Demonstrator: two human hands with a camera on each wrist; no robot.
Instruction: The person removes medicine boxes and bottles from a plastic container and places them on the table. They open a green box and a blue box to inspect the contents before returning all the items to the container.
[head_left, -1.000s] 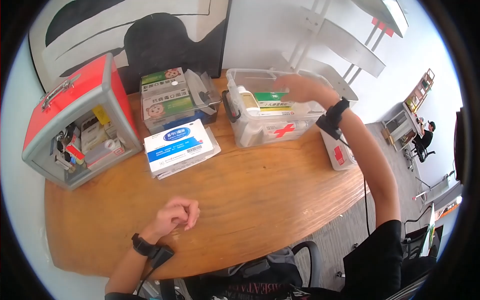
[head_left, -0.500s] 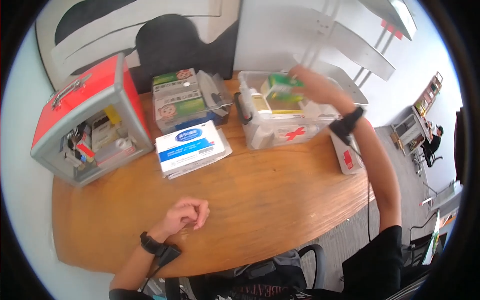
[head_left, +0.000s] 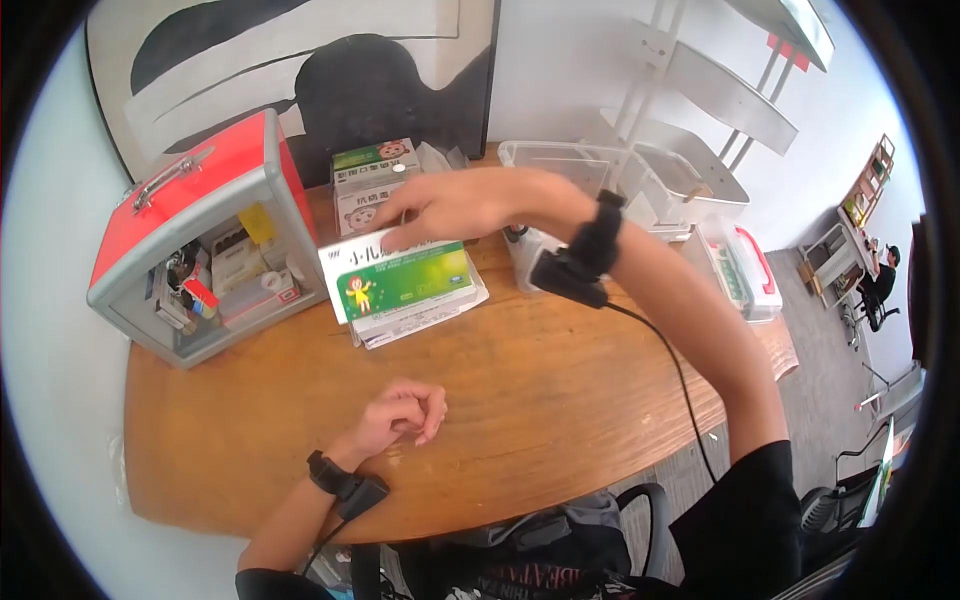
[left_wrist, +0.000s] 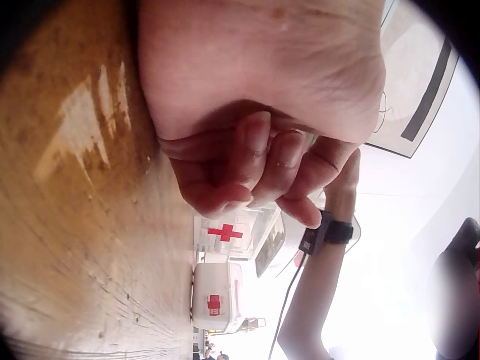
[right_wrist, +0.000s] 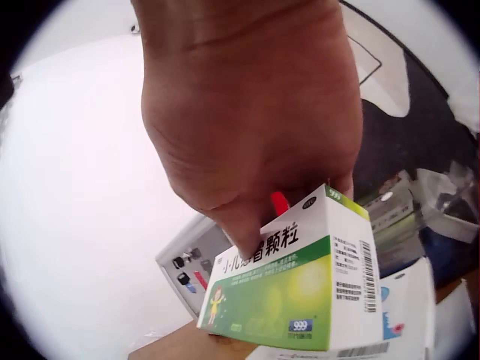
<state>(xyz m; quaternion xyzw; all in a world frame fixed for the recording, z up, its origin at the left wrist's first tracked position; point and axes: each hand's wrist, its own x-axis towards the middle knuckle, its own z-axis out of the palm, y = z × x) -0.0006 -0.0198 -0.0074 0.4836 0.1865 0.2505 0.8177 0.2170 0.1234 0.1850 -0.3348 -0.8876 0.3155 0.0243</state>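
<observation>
My right hand (head_left: 465,205) holds a green and white medicine box (head_left: 415,283) from above, its thumb on the printed face in the right wrist view. This box overlaps a stack of flat medicine boxes (head_left: 440,318) in the head view. A blue-and-white box (right_wrist: 409,304) from that stack shows just below the held box in the right wrist view. My left hand (head_left: 405,412) rests on the wooden table (head_left: 540,400) with its fingers loosely curled and nothing in them.
A red-topped case (head_left: 190,185) with a see-through front stands at the left. Behind the right hand are green and white boxes (head_left: 370,180). A clear plastic bin (head_left: 565,150) stands partly behind the right forearm. Further right is a white first-aid box (head_left: 765,290) with a red handle.
My right hand has lifted the green and white medicine box out of the clear bin and carried it left, over the stack. The left hand keeps its place on the table. The head view has shifted slightly.
</observation>
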